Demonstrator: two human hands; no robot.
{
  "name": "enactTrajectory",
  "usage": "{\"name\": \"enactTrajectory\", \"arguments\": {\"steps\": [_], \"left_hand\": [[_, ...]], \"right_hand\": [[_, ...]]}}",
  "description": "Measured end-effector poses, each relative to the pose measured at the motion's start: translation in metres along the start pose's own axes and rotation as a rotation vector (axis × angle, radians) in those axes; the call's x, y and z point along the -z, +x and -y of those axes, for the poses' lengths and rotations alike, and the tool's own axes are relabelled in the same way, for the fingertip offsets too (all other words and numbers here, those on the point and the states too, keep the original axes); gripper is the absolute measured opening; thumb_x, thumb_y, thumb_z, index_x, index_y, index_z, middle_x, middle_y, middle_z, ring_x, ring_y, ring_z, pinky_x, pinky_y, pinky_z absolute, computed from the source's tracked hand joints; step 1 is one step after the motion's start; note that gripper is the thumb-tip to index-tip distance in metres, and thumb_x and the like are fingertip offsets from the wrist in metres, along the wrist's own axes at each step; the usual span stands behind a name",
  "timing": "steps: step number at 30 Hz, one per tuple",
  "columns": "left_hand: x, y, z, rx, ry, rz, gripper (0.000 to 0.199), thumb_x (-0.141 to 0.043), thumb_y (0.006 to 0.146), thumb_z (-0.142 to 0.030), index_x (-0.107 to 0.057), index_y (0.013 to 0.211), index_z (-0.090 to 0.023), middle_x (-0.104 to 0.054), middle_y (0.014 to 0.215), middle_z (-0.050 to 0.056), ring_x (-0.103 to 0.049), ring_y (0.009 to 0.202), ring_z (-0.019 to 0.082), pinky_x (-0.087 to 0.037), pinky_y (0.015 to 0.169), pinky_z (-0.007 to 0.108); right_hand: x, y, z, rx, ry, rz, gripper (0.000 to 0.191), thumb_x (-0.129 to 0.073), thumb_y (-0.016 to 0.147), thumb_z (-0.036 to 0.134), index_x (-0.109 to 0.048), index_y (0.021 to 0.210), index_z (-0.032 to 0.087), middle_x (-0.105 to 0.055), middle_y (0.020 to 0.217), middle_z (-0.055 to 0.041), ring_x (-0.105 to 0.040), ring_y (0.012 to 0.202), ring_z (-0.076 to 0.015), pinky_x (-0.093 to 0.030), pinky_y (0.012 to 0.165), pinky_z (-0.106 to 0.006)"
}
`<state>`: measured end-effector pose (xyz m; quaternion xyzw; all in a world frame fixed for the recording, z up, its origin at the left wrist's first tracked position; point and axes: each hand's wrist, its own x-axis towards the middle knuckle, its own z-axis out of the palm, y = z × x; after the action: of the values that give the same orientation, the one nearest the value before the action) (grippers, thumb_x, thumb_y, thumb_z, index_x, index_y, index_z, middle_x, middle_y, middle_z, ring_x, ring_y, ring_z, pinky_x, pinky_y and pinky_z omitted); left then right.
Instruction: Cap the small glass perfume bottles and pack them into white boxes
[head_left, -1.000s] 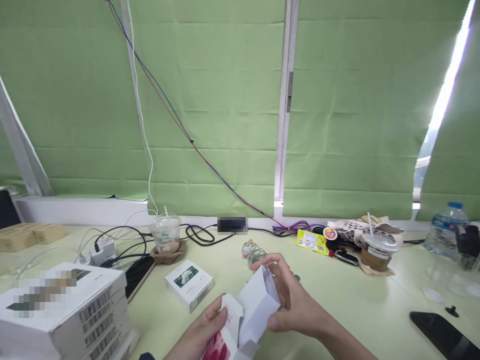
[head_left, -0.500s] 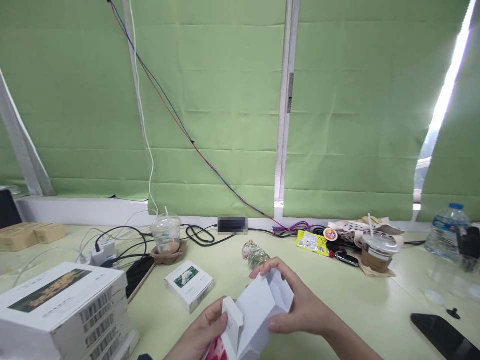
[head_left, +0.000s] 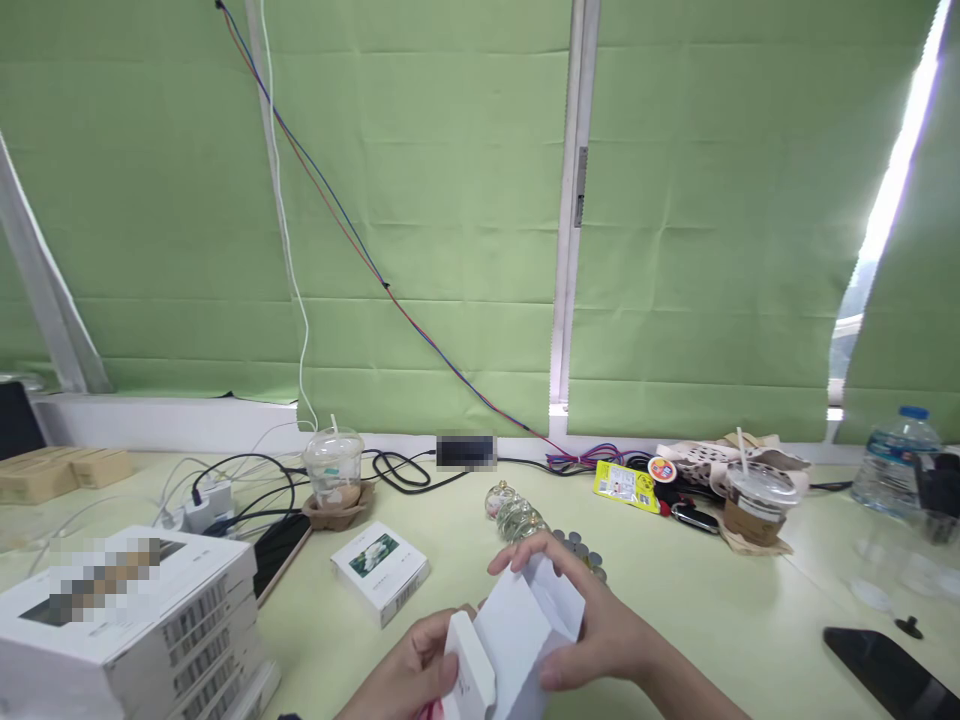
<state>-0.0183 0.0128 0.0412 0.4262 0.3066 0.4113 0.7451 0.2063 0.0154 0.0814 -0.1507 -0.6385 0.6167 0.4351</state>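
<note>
Both hands hold a white cardboard box (head_left: 517, 625) low in the middle of the view, tilted, with its flaps unfolded at the upper right end. My right hand (head_left: 592, 625) wraps that end, thumb on the near side and fingers over the top. A white flap or panel (head_left: 466, 668) at the box's left side is pinched in my left hand (head_left: 420, 660). A little pink shows under the left fingers. Just beyond the box lie small clear glass-like items (head_left: 517, 518) in a row and several grey round discs (head_left: 581, 550), partly hidden by my right hand.
A stack of white boxes (head_left: 127, 620) stands at the left, with a single small white box (head_left: 380, 570) nearer the middle. Plastic cups (head_left: 334, 470), cables (head_left: 405, 470) and a yellow packet (head_left: 626, 486) line the back. At the right are a phone (head_left: 892, 670) and a water bottle (head_left: 896, 460).
The white box has turned and dropped slightly in my hands, and less pink shows at its lower left. More of the grey discs has come into sight behind my right hand.
</note>
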Motion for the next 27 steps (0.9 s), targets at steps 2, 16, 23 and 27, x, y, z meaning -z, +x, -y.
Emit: {"name": "enactTrajectory", "arguments": {"steps": [2,16,23,27], "left_hand": [[0.003,0.000,0.001,0.002,0.006,-0.014,0.046,-0.087,0.054,-0.038,-0.072,0.091,-0.016,-0.073,0.087,0.007,-0.066,0.078,0.023,-0.047,0.079,0.030],[-0.007,-0.001,-0.005,-0.066,-0.042,-0.030,0.042,-0.088,0.051,-0.034,-0.076,0.087,-0.017,-0.074,0.090,0.008,-0.067,0.087,0.026,-0.048,0.079,0.028],[-0.005,0.001,-0.008,-0.073,-0.099,-0.028,0.049,-0.084,0.060,-0.032,-0.070,0.105,-0.018,-0.073,0.077,0.004,-0.068,0.071,0.018,-0.049,0.066,0.021],[-0.003,0.001,-0.010,-0.089,-0.092,-0.083,0.048,-0.083,0.062,-0.032,-0.068,0.105,-0.018,-0.073,0.076,0.004,-0.068,0.069,0.018,-0.050,0.065,0.022]], "right_hand": [[0.000,0.000,-0.006,-0.007,0.035,-0.007,0.076,-0.092,0.039,0.026,-0.052,0.104,0.028,-0.048,0.117,-0.0032,-0.053,0.089,-0.0175,-0.042,0.069,-0.025],[-0.018,-0.001,-0.008,-0.122,-0.041,-0.013,0.071,-0.091,0.041,0.034,-0.053,0.100,0.025,-0.054,0.121,-0.0052,-0.052,0.111,-0.0246,-0.040,0.090,-0.032],[-0.007,0.005,-0.017,-0.021,-0.090,-0.182,0.032,-0.080,0.065,0.038,-0.063,0.083,0.019,-0.049,0.120,-0.0111,-0.056,0.102,-0.0219,-0.046,0.079,-0.032],[-0.008,0.005,-0.023,-0.043,-0.156,-0.162,0.022,-0.077,0.069,0.037,-0.069,0.075,0.017,-0.052,0.110,-0.0100,-0.058,0.093,-0.0200,-0.049,0.074,-0.031]]}}
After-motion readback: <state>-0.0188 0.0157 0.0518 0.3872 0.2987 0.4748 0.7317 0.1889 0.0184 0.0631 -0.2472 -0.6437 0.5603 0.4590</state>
